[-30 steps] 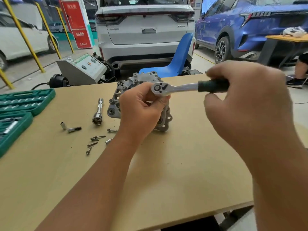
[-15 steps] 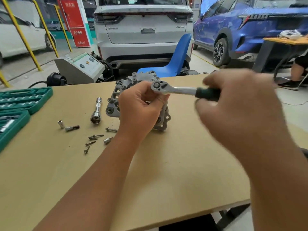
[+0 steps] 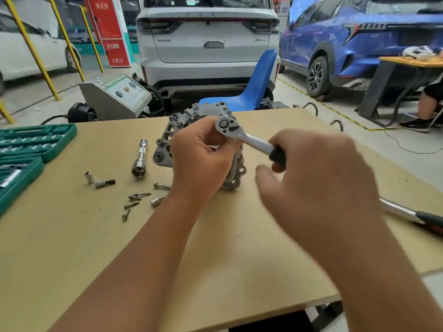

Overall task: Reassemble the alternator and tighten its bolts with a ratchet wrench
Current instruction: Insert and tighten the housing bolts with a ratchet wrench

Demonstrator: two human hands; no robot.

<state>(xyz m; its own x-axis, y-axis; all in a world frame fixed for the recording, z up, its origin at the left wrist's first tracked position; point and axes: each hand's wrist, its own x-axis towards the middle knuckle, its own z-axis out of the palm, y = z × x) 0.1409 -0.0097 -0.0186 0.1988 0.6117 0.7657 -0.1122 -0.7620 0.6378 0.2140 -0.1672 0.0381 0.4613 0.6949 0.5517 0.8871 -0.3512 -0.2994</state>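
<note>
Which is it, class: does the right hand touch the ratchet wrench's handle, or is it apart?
Touching. The head view shows the right hand with its fingers wrapped round the black handle of the ratchet wrench.

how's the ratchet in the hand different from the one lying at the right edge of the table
The held ratchet wrench is raised, its head on the alternator, gripped by the right hand; the second ratchet lies flat on the table, untouched and partly hidden. Both have chrome shafts and dark handles.

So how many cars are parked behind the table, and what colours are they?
White cars: 2
Blue cars: 1
Total: 3
</note>
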